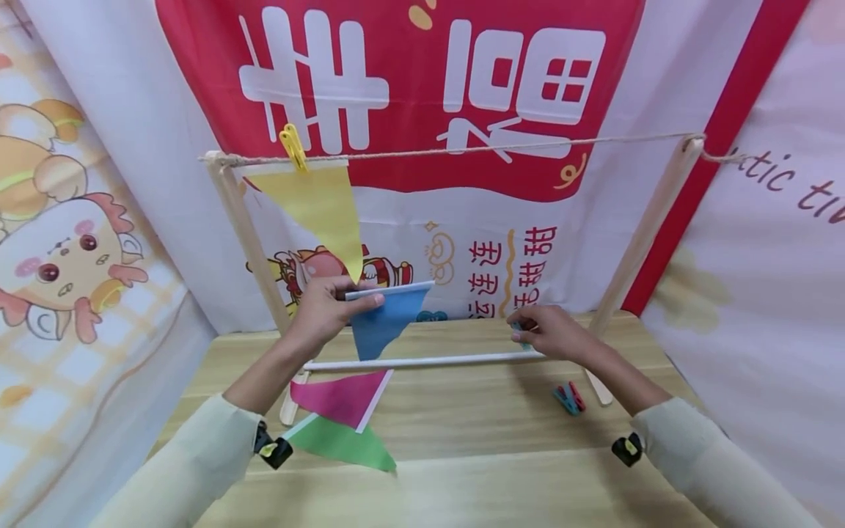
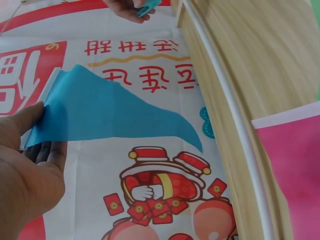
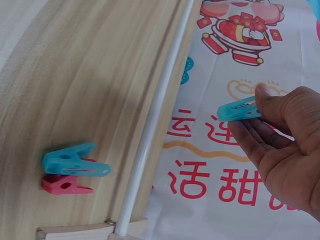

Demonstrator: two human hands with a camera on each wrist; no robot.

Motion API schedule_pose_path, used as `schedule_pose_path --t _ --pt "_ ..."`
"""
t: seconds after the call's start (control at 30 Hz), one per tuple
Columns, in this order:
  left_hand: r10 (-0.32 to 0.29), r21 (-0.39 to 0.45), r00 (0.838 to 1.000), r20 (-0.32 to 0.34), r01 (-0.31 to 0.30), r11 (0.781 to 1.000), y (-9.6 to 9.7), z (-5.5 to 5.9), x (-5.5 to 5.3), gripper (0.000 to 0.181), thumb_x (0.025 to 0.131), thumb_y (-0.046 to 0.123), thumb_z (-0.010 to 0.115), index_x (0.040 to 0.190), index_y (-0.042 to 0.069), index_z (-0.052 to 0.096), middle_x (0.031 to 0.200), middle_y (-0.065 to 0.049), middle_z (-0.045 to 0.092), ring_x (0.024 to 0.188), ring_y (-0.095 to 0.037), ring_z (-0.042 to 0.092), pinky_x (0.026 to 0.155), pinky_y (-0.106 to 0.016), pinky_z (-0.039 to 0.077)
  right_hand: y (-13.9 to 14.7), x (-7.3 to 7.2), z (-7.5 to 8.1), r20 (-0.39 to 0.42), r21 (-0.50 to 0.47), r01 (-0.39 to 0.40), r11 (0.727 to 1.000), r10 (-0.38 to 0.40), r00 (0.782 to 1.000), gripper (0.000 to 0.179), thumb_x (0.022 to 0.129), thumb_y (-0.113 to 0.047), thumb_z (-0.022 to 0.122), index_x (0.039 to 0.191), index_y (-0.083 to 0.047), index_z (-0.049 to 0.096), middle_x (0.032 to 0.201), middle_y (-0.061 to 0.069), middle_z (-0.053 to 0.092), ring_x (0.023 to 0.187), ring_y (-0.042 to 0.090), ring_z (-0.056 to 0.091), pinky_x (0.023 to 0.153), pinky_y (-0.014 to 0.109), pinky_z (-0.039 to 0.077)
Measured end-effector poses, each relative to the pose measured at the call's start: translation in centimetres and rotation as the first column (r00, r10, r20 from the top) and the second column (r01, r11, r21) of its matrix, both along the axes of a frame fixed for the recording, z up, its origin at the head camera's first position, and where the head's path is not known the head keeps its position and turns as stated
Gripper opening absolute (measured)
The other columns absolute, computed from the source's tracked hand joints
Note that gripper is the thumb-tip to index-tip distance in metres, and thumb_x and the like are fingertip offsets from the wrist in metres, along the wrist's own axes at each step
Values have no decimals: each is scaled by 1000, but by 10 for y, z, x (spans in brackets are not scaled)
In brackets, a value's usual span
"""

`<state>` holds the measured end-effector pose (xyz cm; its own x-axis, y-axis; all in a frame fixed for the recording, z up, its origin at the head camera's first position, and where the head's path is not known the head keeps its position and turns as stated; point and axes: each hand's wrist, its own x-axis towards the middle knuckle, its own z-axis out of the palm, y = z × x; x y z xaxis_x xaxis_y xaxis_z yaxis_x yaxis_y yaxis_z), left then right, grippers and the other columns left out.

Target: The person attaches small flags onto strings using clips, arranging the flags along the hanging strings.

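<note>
Pinching one blue pennant by its white edge, the left hand has a narrow grip at eight o'clock in the head view, the pennant reaching toward seven; at four o'clock the right hand pinches one teal peg. Three more pennants show: one yellow pennant at ten, hung on one string by one yellow peg, plus one pink pennant and one green pennant on the bench at seven. One blue peg and one red peg lie at four.

We see a red-and-white printed backdrop behind the wood-grain tabletop and a cartoon-printed cloth at left.
</note>
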<state>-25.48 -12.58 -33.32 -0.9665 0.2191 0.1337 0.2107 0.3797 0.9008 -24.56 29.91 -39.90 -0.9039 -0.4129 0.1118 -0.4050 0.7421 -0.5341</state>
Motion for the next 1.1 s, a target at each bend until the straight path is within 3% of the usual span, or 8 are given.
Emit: schedule_pose_path --t 0.1,0.4,0.7,1.1 --pt "5 12 1000 1 -5 1000 -3 3 1 43 100 35 90 131 5 83 137 -20 79 126 -44 76 111 -65 63 -7 -2 2 6 -21 13 1000 -13 1000 26 106 -6 78 130 5 78 111 16 83 106 31 81 97 49 70" --pt "32 16 999 -32 -32 999 1 21 -8 42 99 35 90 125 2 84 134 -20 77 126 -41 73 113 -62 62 -16 -7 25 16 -53 35 998 -34 999 26 109 -10 75 133 0 77 115 14 83 109 29 80 99 50 69" --pt "24 66 1000 -8 -23 998 8 33 -13 45 102 36 88 135 6 81 140 -19 77 131 -44 73 114 -64 61 -20 -7 52 -18 -75 61 995 -62 998 29 108 -14 78 134 -1 76 117 16 83 109 30 80 100 52 69" --pt "21 111 1000 6 -21 994 12 46 -17 50 104 39 84 143 8 77 147 -18 74 134 -43 73 118 -62 59 -27 -11 87 -93 -107 59 993 -69 993 32 108 -17 78 139 -6 76 118 14 81 100 28 76 88 36 68"
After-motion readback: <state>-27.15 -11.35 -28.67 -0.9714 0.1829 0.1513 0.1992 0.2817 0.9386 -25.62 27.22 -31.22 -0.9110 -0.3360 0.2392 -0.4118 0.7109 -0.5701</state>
